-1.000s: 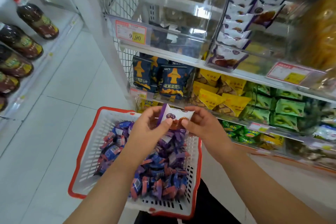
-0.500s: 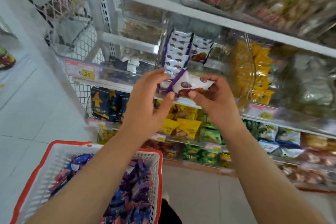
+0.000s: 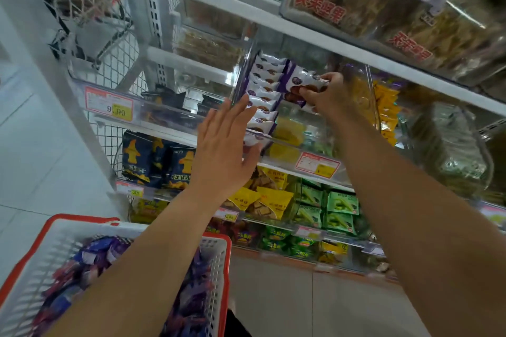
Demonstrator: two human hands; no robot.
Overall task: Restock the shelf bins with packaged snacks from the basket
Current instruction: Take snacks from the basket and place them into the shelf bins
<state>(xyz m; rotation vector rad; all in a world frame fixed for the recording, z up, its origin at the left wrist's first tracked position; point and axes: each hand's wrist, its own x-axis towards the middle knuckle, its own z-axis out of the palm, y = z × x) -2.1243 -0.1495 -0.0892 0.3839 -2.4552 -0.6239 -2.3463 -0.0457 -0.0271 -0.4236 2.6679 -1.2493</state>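
A second ago both hands pinched one white-and-purple snack packet (image 3: 302, 84) low over the basket (image 3: 223, 262). Now the right hand (image 3: 325, 93) alone grips it, lifted to the clear bin (image 3: 284, 142) at centre frame, beside the stacked packets (image 3: 264, 90). The left hand (image 3: 223, 150) has let go and spreads flat at the bin's front. The basket has slid to the lower left.

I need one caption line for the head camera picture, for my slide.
Right hand places a purple-white snack packet into the clear shelf bin; open left hand waits above the red-rimmed basket.
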